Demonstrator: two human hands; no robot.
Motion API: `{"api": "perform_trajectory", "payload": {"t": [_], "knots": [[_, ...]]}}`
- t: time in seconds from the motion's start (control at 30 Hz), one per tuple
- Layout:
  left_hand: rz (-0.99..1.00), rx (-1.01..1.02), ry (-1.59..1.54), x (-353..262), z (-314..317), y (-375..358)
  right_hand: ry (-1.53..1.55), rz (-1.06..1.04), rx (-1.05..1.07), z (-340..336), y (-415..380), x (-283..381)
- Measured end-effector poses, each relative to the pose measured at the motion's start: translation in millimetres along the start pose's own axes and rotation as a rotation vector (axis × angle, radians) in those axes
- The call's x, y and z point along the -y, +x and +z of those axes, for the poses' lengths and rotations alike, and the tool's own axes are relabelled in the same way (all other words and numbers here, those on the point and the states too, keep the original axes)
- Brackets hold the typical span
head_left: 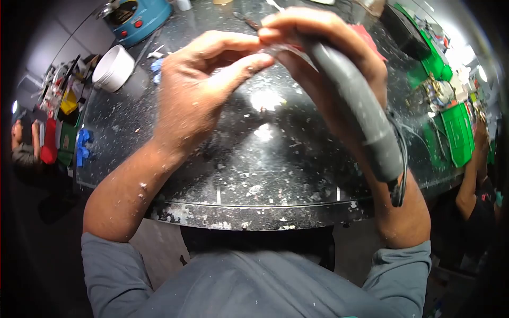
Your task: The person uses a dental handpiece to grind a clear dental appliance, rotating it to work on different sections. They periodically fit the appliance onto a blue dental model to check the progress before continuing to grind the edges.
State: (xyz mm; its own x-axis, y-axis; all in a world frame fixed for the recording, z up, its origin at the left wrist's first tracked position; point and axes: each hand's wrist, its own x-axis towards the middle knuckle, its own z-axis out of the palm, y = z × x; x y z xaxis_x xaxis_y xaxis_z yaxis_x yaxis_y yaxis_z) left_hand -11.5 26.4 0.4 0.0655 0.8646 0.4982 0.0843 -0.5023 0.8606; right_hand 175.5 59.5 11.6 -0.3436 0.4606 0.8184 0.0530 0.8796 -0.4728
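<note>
In front of me, above the dark table (238, 169), my two hands meet at the fingertips. My left hand (193, 79) is closed in a pinch on a small, pale, see-through piece (274, 50), mostly hidden by the fingers and too blurred to name. My right hand (339, 40) wraps a thick grey corded handpiece (355, 98), which slants down to the right over the wrist. A black cord (405, 164) leaves its lower end. The handpiece's working tip is hidden behind the fingers. White dust and flecks cover both forearms.
A white tub (114, 69) and a blue machine with red knobs (139, 24) stand at the far left. Blue scraps (83, 147) lie on the left edge. Green trays (457, 132) line the right side. Other people's arms (469, 180) show at both margins.
</note>
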Motion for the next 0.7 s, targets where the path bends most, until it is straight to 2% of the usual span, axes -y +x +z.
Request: {"api": "perform_trajectory", "payload": {"t": [0.03,0.07,0.1,0.17,0.23,0.27,0.3,0.37,0.4,0.43,0.5,0.53,0.57,0.63,0.7], "knots": [[-0.029,-0.002,-0.052,1.8,0.3,1.0,-0.094,-0.084,0.069,-0.3,1.8,1.5],[-0.045,0.035,-0.014,4.1,-3.1,1.7,0.031,-0.032,0.018,7.5,-1.1,1.4],[-0.063,0.072,0.023,5.5,-6.3,1.4,0.021,0.027,0.015,8.3,-2.4,2.7],[-0.064,0.057,-0.003,7.8,-4.7,1.1,-0.229,0.091,0.059,5.9,2.0,7.9],[-0.014,0.027,0.079,3.6,-7.5,2.5,-0.188,0.498,0.056,1.7,0.2,17.7],[0.062,0.022,0.1,5.0,-9.6,5.2,-0.283,0.437,0.02,4.0,-0.6,13.3],[0.067,0.012,0.1,6.0,-12.7,7.2,-0.232,0.264,0.001,3.1,-0.9,1.7],[0.146,0.053,0.265,6.9,-17.4,8.8,-0.022,0.247,-0.122,11.5,-1.7,2.1],[0.086,0.076,0.183,4.4,-15.5,7.5,0.047,0.169,-0.055,10.4,-3.9,-5.2],[0.088,0.071,0.183,4.1,-17.4,8.5,-0.057,0.087,0.047,5.7,-6.2,-6.5],[0.068,0.161,-0.11,2.0,-21.5,17.3,0.02,0.079,-0.034,9.3,-7.0,-8.8],[0.135,0.11,-0.068,-0.9,-28.4,25.3,0.075,0.16,-0.083,8.4,-5.7,-5.5],[0.345,0.157,0.105,7.7,-53.8,39.7,0.133,0.242,-0.133,7.0,-3.1,-0.6],[0.163,0.089,0.328,5.7,-104.0,56.2,0.069,0.35,-0.157,2.7,1.5,2.6],[-0.08,0.1,0.261,-45.0,-96.1,47.6,0.108,0.332,-0.117,0.2,-0.3,-5.5]]}}
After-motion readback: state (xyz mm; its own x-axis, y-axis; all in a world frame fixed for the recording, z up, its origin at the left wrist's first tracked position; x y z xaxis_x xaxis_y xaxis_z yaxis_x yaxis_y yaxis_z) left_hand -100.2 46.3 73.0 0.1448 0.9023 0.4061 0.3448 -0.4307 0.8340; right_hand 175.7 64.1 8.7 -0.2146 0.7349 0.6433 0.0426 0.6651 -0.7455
